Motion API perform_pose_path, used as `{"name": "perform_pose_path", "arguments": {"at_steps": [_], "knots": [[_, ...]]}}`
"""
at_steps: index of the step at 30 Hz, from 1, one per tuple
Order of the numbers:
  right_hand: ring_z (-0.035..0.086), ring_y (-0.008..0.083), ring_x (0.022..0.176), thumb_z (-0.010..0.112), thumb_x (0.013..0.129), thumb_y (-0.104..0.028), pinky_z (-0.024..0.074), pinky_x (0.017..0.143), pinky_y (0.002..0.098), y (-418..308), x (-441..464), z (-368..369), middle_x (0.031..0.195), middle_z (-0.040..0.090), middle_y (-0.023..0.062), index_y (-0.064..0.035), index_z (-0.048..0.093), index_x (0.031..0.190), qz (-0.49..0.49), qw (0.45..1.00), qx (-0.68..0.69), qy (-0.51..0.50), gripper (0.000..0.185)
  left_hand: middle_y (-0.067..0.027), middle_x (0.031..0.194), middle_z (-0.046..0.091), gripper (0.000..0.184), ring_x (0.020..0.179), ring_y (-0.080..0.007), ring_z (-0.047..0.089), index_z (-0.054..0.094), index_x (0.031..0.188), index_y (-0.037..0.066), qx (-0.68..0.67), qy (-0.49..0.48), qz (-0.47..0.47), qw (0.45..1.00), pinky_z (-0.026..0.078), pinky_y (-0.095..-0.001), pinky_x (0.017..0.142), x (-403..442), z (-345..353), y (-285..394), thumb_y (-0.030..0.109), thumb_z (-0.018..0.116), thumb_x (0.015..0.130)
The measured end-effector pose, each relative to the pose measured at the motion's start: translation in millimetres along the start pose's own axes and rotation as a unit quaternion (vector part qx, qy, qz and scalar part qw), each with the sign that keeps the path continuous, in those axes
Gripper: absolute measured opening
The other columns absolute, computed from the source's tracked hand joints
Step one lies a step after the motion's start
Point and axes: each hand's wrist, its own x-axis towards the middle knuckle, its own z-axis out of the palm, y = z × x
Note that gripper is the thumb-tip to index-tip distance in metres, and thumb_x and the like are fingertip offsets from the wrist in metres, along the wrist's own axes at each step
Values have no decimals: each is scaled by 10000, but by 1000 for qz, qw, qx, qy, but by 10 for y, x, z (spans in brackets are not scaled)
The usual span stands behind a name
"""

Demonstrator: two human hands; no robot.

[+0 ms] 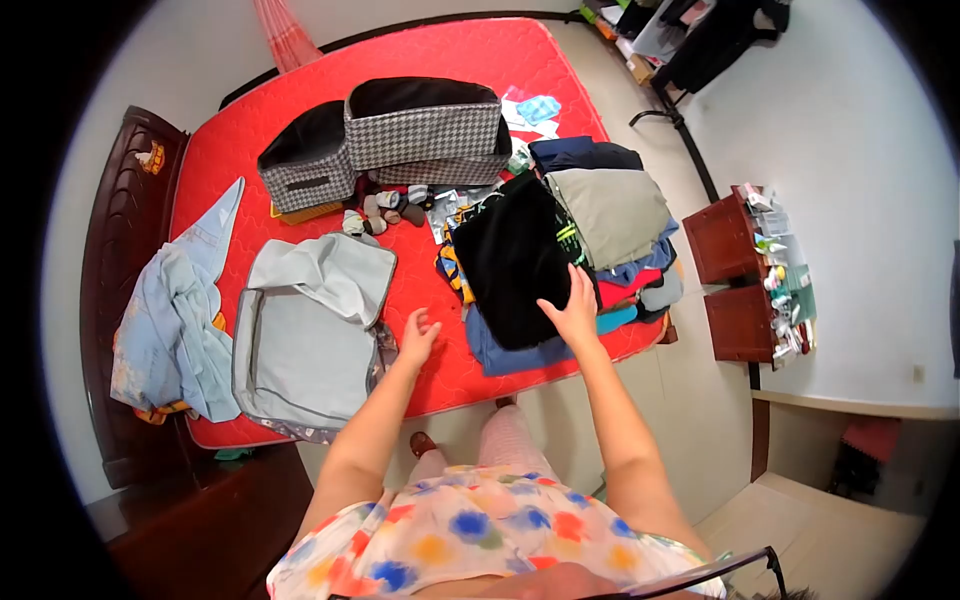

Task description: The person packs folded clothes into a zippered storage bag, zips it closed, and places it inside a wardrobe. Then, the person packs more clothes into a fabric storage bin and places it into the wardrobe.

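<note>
On the red quilted bed [415, 285], toward its near edge and right of the middle, lies one soft black folded cloth [510, 260]. The right hand [575, 308] is at the cloth's near right side, with its fingers spread and its thumb apart. It seems to touch the cloth, but I cannot tell if it presses. The left hand [418, 336] is to the left of the cloth, over the near part of the bed. Its fingers are loosely bent and it holds nothing.

Blue cloth like denim [510, 350] sticks out under the black cloth by the near edge. Toward the bed's right edge is one beige folded cloth [610, 215] on a pile, with a red folded cloth [630, 290] lower down.

Left of the left hand is one light grey cloth bag [300, 340], lying open. One pale blue cloth heap [190, 320] lies along the left edge.

Nearer the far edge I count two black-and-white checked boxes, one on the left [305, 180] and one in the middle [420, 135]; a third seems to be under the middle one. Rolled socks [372, 206] bunch up in front, too crowded to count.

Green and yellow marks [568, 240] beside the black cloth are too small to read.
</note>
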Motion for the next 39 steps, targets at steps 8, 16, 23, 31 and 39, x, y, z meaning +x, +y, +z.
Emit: {"name": "perform_pose_path", "arguments": {"at_steps": [8,16,23,31,39], "knots": [[247,430,1336,665,706,-606,254,1031,593,298,939,608,1465,241,218,-87,243,1436,18,990,-127,-56,990,-205,1448,325,679,1327,-336,340,229,1439,11,-1,93,-160,983,275,-363,1081,572,1377,-226,442,417,949],[467,407,1150,759,686,-461,381,977,458,243,805,69,1277,436,264,-24,214,1428,143,969,-62,-193,1019,-143,1357,460,776,1255,-260,433,377,1379,21,-190,0,-328,925,378,-361,996,140,1358,314,552,569,847],[445,327,1240,774,706,-377,356,1026,387,515,827,29,1321,451,262,83,299,1353,208,945,161,-193,925,-141,1345,468,773,1232,-262,453,377,1363,48,-260,-88,-310,910,381,-384,995,-20,1217,708,500,651,799],[556,337,1096,758,718,-300,422,942,383,319,559,85,1186,583,188,-12,380,1331,115,946,163,-256,776,-143,1304,491,759,1182,-275,482,301,1402,78,-247,-86,-267,928,389,-386,980,-190,1108,779,306,664,775],[589,391,1024,722,729,-372,470,856,423,-527,386,-135,1130,602,232,-61,355,1339,65,951,81,-290,777,-125,1236,536,595,1114,-249,521,375,1342,44,-268,50,-189,943,421,-361,939,-959,590,1077,101,592,791]]}}
